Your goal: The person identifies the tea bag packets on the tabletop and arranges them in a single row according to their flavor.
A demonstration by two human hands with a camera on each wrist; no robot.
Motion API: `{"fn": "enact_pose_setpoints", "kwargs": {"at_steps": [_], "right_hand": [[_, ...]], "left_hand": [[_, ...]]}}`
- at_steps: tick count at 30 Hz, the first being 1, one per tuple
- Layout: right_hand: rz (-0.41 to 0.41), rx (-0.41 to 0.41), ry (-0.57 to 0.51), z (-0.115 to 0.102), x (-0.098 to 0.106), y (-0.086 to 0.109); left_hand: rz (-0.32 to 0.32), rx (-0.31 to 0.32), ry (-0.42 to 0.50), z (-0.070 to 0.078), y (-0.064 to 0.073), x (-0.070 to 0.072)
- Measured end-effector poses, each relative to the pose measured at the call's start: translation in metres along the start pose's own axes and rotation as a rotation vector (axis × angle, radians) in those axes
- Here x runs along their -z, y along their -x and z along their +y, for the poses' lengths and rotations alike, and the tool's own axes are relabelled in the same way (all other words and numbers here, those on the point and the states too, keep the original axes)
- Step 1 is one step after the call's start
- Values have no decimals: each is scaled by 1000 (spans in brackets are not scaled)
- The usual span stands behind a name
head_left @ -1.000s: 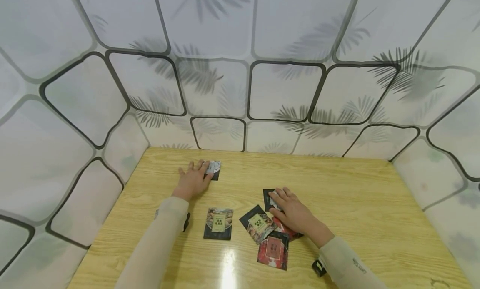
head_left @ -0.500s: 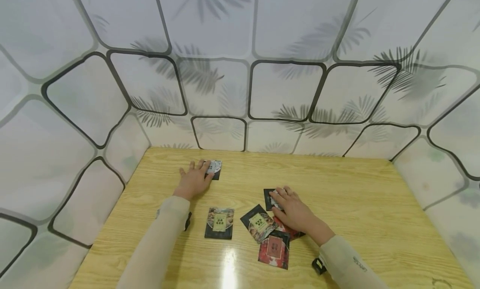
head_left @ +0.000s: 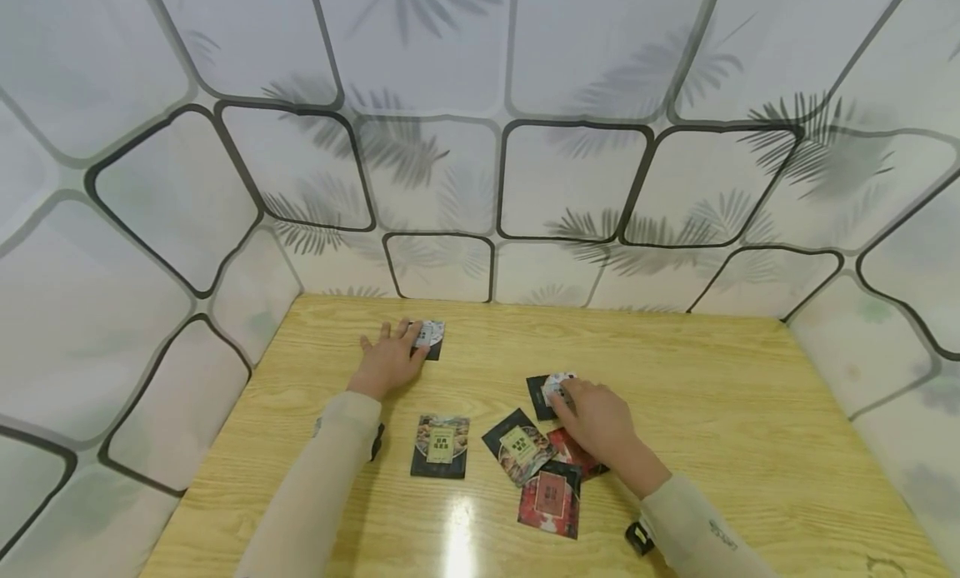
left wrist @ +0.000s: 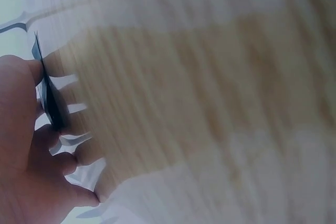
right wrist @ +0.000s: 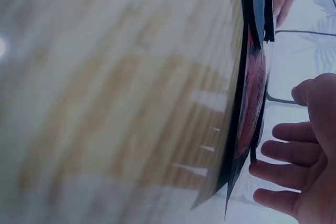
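My left hand [head_left: 386, 366] lies with spread fingers at the edge of a black-and-white flat sachet [head_left: 430, 336] near the table's back. In the left wrist view, its thumb touches the sachet [left wrist: 51, 106], and other fingertips reach the tabletop. My right hand [head_left: 603, 428] hovers over the right-hand cluster, thumb and fingertips at another black-and-white sachet [head_left: 553, 390]. Extended, slightly bent fingers show in the right wrist view, with no clear grip. A red sachet [head_left: 573, 449] sits partly under a green-labelled sachet [head_left: 519, 446]; another red one [head_left: 550, 501] lies in front.
A separate green-labelled sachet [head_left: 440, 446] lies between my forearms. The wooden table [head_left: 750, 445] meets patterned white walls [head_left: 555, 186] at its back and sides. Black wrist-worn devices [head_left: 640, 538] show beneath my sleeves. Light glares off the tabletop at the front.
My right hand has drawn slightly to the right and its fingers have bent, uncovering more of the black-and-white sachet, which has turned a little. The left hand stays on its sachet.
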State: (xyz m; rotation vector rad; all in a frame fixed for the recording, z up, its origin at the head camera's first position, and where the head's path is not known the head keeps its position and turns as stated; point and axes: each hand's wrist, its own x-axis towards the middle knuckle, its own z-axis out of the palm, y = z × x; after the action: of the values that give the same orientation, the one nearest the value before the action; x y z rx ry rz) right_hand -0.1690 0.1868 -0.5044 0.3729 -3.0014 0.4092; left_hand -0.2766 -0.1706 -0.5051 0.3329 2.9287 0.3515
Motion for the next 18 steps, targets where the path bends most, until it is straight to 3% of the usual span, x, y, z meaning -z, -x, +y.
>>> {"fn": "enact_pose_setpoints", "kwargs": {"at_steps": [3,8,18], "right_hand": [[25,-11,20,-2,-1,-1],[0,13,-1,-5,-3,-7],[-162,111,-64,-12,-4,-23]], "left_hand": [[6,0,-5,0,0,1],[8,1,-7,0,0,1],[-10,4,-26,0,-2,-1]]}}
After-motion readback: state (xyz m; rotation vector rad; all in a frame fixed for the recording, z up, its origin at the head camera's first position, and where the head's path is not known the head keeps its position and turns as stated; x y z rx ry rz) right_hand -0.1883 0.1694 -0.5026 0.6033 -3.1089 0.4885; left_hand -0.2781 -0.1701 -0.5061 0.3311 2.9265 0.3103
